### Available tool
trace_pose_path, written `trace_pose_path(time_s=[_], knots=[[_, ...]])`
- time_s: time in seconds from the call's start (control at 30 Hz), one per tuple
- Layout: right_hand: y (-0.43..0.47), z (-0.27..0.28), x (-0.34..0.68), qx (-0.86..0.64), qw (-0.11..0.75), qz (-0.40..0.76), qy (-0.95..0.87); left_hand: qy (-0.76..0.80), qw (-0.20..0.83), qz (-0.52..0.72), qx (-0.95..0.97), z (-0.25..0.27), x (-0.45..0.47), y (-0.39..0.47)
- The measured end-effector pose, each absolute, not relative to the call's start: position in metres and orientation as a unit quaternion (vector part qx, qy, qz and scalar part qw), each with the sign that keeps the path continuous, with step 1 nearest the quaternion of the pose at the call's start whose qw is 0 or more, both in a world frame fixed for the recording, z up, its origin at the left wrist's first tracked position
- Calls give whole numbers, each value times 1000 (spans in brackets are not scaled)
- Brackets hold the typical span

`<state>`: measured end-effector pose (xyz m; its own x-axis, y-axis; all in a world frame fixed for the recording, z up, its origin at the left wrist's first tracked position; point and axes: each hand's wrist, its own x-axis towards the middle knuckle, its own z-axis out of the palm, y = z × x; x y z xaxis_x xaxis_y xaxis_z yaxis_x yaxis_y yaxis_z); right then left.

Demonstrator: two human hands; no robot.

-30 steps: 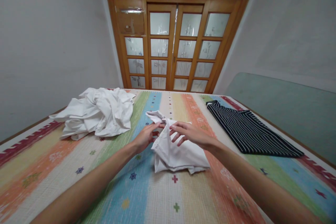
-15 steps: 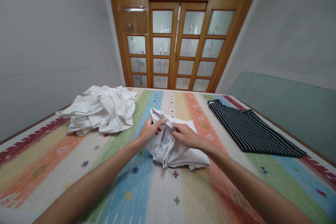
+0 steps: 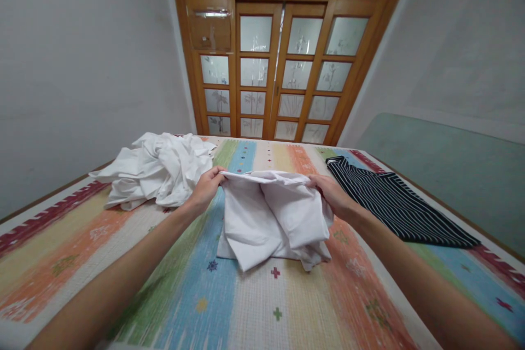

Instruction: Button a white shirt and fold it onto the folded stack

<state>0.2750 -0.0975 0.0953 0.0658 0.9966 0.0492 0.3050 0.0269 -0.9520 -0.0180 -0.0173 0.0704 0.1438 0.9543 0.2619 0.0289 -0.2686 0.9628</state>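
Observation:
A white cloth garment (image 3: 262,219) hangs between my hands, its upper edge stretched sideways and its lower part resting on the patterned tablecloth (image 3: 254,311). My left hand (image 3: 207,188) pinches the upper left corner. At the upper right corner, my right hand (image 3: 330,191) grips the fabric, with some fingers hidden behind it. Loose flaps with creases drape down the front. What kind of garment it is, I cannot make out.
A crumpled white cloth heap (image 3: 164,169) lies at the left, close to my left hand. On the right is a folded black-and-white striped garment (image 3: 397,202). A pale green board (image 3: 443,164) stands along the right edge, and wooden glass-paned doors (image 3: 270,65) are beyond the table.
My hands have moved apart, left hand leftward and right hand rightward. Between them the bunched white garment has been pulled out wide, its upper edge now lifted and stretched.

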Motion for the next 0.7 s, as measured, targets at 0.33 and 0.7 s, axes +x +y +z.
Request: trace_pose_path(time_s=[0.33, 0.7], knots=[[-91, 93, 304, -672, 292, -32, -679, 370, 394, 384, 748, 71, -13, -35], [-145, 42, 210, -564, 199, 105, -794, 478, 173, 306, 805, 68, -26, -71]])
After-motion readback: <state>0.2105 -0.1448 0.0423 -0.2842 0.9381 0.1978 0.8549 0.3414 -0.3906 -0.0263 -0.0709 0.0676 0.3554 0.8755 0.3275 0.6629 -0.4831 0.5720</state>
